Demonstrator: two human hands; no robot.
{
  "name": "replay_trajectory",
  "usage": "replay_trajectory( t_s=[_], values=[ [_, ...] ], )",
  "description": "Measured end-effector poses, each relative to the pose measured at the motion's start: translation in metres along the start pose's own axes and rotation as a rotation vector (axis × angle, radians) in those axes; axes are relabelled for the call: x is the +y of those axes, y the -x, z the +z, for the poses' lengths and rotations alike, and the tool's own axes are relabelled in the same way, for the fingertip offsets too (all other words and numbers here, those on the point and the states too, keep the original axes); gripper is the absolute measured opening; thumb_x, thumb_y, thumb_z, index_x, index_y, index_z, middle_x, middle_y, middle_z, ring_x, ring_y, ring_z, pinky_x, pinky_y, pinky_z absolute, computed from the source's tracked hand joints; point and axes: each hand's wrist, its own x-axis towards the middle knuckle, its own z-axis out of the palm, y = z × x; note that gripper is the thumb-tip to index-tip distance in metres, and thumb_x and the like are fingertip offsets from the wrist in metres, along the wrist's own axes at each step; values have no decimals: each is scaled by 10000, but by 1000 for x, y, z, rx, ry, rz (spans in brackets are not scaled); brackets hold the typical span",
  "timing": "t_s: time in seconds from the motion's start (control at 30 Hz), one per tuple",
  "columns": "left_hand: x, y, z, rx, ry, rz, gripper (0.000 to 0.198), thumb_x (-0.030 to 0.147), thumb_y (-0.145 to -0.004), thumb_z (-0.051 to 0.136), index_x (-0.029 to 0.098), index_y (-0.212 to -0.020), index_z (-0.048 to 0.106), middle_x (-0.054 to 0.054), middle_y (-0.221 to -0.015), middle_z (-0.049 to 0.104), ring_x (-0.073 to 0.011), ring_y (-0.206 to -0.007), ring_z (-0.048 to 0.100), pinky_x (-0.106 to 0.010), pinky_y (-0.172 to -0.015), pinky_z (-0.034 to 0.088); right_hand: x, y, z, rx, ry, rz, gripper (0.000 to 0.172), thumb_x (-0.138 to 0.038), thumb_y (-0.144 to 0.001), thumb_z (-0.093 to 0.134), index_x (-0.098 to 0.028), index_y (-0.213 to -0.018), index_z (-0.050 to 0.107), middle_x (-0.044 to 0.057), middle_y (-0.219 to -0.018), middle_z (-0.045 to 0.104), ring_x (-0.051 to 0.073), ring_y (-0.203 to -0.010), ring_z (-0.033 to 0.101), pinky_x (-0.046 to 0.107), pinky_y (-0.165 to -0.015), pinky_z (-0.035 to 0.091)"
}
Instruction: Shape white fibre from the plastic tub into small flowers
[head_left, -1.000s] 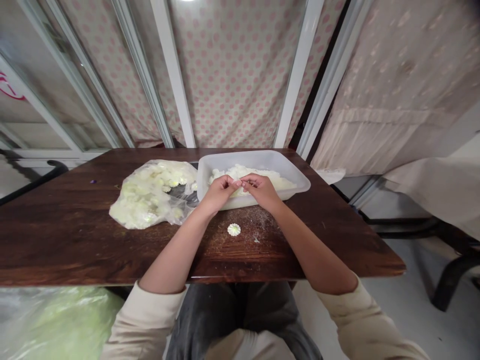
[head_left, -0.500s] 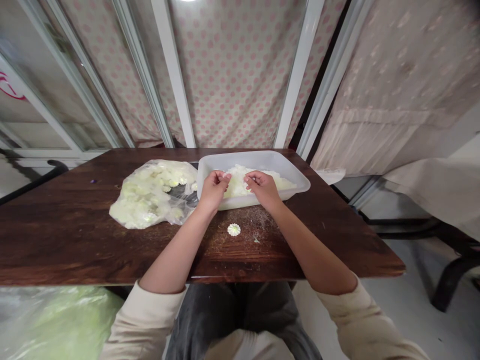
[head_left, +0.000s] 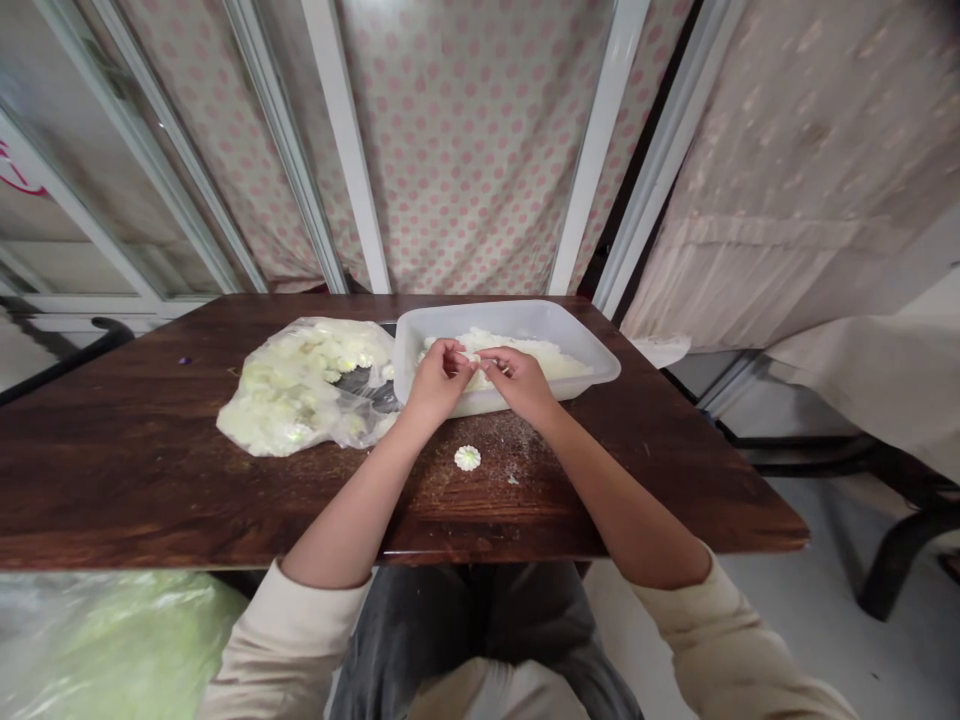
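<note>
My left hand (head_left: pixel 437 382) and my right hand (head_left: pixel 515 380) meet over the near rim of a clear plastic tub (head_left: pixel 600 358) that holds a heap of white flower pieces (head_left: pixel 555 352). Both hands are closed in a pinch, fingertips touching around a small white piece that I cannot make out clearly. One small white flower with a greenish centre (head_left: pixel 467 458) lies on the dark wooden table (head_left: pixel 135 480) just in front of my hands. A clear plastic bag of pale yellow-white flowers (head_left: pixel 300 385) lies to the left of the tub.
White crumbs dust the table near the single flower. A pale green bag (head_left: pixel 105 640) sits below the table's front edge at the left. A dotted curtain (head_left: pixel 465 150) and white frames stand behind. A dark chair leg (head_left: pixel 892 570) is at the right.
My hands were together, parted over the tub half a second ago, and have come back together at the fingertips. Nothing else has moved.
</note>
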Motion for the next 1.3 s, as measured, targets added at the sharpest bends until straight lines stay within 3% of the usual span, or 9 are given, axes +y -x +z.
replay_trajectory(
  t_s=[0.23, 0.43, 0.57, 0.83, 0.93, 1.03, 1.13, 1.2, 1.3],
  values=[
    [1, 1, -9, 134, -221, 108, 216, 197, -747, 537, 180, -957, 489, -7, -762, 522, -118, -712, 508, -256, -667, 391, 4, -2, -2, 14, -90, 65, 266, -306, -798, 484, -217, -1007, 623, 32, -931, 654, 154, -755, 605, 300, -667, 461],
    [0, 7, -2, 64, -421, 292, 215, 334, -759, 572, 191, -915, 613, -54, -852, 535, -174, -845, 509, -319, -801, 391, 6, -1, -1, -85, -162, 6, 314, -234, -806, 462, -236, -1108, 547, 4, -822, 632, 127, -659, 582, 304, -693, 470],
    [0, 7, -1, 72, -438, 294, 156, 312, -749, 591, 193, -837, 642, -50, -832, 539, -177, -841, 512, -319, -799, 390, 3, 1, -1, -125, -139, -16, 399, -207, -810, 447, -259, -1206, 447, -13, -787, 621, 128, -638, 570, 321, -723, 471],
    [7, 7, -3, 72, -363, 286, 114, 233, -786, 508, 175, -780, 605, -41, -795, 559, -138, -720, 498, -285, -733, 403, 3, 3, -1, 19, 105, -73, 335, -228, -820, 453, -249, -1148, 514, 24, -850, 643, 172, -784, 598, 340, -756, 473],
    [23, 11, -12, -97, -266, 220, 106, 235, -768, 510, 169, -759, 594, -18, -694, 550, -106, -597, 466, -244, -608, 397, 4, 3, -1, 94, 189, -135, 364, -233, -826, 443, -234, -1184, 509, 54, -1033, 627, 190, -962, 577, 375, -874, 445],
    [37, 18, -24, -554, -161, 19, 121, 277, -739, 544, 179, -746, 614, 1, -599, 551, -93, -490, 467, -218, -476, 367, 3, 3, -1, 133, 278, -197, 390, -236, -832, 432, -226, -1217, 491, 63, -1189, 555, 205, -1121, 492, 407, -972, 382],
    [36, 24, -28, -1060, -151, -447, 133, 294, -626, 649, 164, -648, 634, -35, -547, 603, -132, -393, 512, -235, -372, 360, 2, 5, 0, 135, 348, -218, 390, -245, -835, 432, -202, -1217, 496, 79, -1200, 542, 216, -1135, 472, 409, -988, 367],
    [29, 28, -23, -1108, -237, -668, 146, 250, -519, 714, 155, -536, 605, -49, -470, 593, -164, -339, 513, -259, -344, 372, 2, 5, 1, 123, 362, -218, 389, -245, -838, 428, -180, -1215, 498, 93, -1188, 549, 219, -1119, 481, 399, -983, 373],
    [19, 31, -12, -857, -424, -672, 215, 284, -528, 706, 162, -473, 538, -46, -388, 554, -181, -306, 506, -264, -343, 371, 2, 5, 1, 120, 366, -196, 374, -240, -846, 414, -181, -1205, 500, 94, -1180, 555, 220, -1112, 487, 399, -976, 378]
  ],
)
